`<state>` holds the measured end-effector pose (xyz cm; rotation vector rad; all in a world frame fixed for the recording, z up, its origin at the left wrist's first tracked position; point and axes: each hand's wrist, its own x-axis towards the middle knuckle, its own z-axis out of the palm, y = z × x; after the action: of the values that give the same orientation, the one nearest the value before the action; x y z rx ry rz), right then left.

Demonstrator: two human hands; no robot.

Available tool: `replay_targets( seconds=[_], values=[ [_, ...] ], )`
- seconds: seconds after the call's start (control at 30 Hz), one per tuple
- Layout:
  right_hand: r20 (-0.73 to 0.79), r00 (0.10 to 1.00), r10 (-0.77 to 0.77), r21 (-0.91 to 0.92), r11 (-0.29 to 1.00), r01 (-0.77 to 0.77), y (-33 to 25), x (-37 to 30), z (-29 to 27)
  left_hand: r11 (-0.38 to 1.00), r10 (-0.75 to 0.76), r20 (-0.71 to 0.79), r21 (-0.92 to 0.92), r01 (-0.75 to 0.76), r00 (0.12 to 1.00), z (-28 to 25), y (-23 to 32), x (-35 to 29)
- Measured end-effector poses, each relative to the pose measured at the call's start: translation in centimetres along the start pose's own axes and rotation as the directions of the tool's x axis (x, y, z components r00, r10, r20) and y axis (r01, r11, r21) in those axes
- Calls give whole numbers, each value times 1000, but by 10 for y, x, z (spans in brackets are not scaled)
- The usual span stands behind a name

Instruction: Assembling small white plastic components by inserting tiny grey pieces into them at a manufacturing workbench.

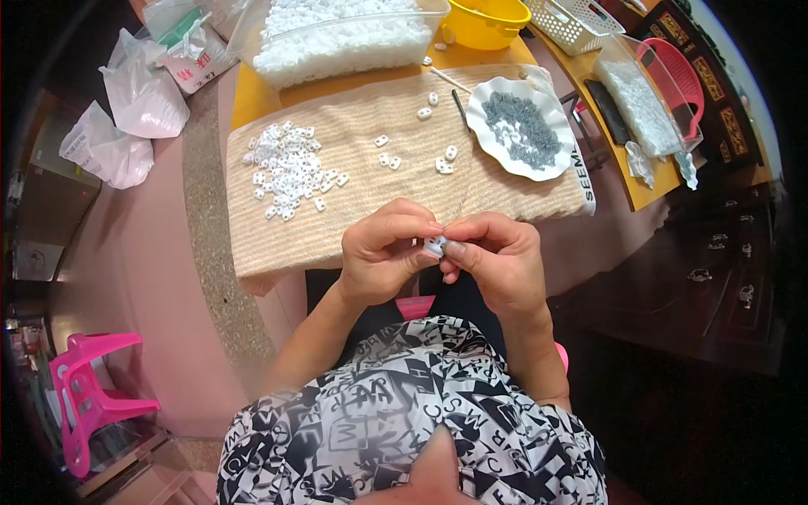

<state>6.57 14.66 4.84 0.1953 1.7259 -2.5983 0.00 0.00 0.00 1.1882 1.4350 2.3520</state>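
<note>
L hand (379, 257) & R hand (507, 263) both pinching white pc (434, 245) (partly hidden), held betw. them at cloth's (370, 192) near edge. Farther: white pile (290, 168) to L; plate (540, 173) w/ grey bits (532, 120) to R. Clear bin (247, 52) & yellow tub (480, 35) at back of bench (250, 95).

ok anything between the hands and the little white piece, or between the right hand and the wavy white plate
Nothing visible: the left hand and right hand touch the little white piece. Toward the wavy white plate lies only striped cloth; loose white pieces sit left of that line.
</note>
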Motion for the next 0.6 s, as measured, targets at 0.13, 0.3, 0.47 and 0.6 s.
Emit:
replay_targets(
  seconds=[0.13,0.3,0.47,0.6],
  values=[
    [-7,1000,21,18,1000,-21,2,0,1,997,46,-30,62,-44,998,1,-2,0],
    [-14,1000,28,11,1000,-27,0,4,0,996,46,-53,80,-42,997,1,-3,2],
    [-35,998,60,31,998,-59,-6,10,0,998,-1,-21,61,2,1000,-5,-4,9],
    [-139,990,-21,-93,996,8,-8,36,-16,986,-154,-144,-94,141,978,-13,-21,-3]
  ],
)
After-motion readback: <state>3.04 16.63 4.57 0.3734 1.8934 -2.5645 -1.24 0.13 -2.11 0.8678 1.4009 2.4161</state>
